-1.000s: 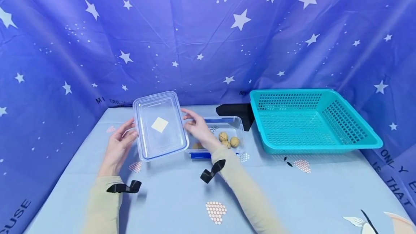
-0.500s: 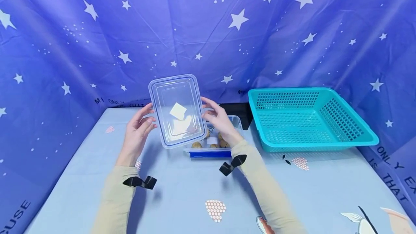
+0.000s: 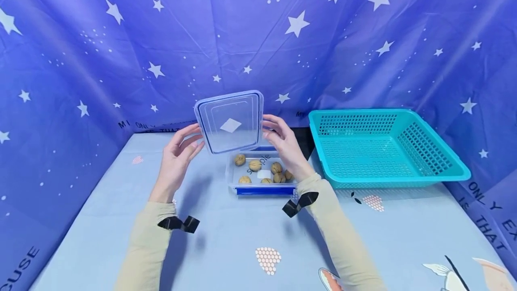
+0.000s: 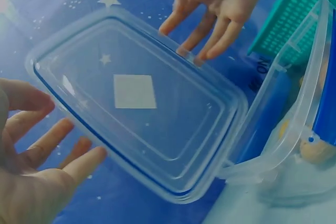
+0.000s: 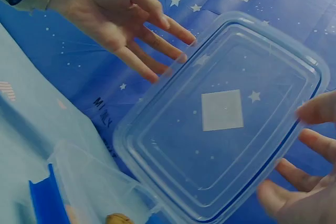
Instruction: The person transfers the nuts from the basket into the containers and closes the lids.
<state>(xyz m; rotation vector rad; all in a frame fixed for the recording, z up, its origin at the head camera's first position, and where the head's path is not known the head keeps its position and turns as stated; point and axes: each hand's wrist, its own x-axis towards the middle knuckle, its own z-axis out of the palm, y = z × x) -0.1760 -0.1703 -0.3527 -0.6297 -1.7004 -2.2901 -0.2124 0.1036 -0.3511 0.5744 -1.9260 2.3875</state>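
Note:
A clear plastic lid with a blue seal and a pale square label is tilted up above the table. My left hand holds its left edge between thumb and fingers. On the opposite edge, my right hand holds it the same way. Just below and behind the lid's lower edge stands a clear food container with blue side latches. Several walnuts lie inside it. In the left wrist view the lid is seen with fingertips along both long edges. The right wrist view shows the lid close to the container.
To the right of the container stands a teal perforated basket. Something black lies on the table between them. A blue star-printed curtain rises behind the pale blue tablecloth.
Both hands have carried the lid right and upward, from beside the container to above it. The lid now tilts more, and the walnuts are more visible below it.

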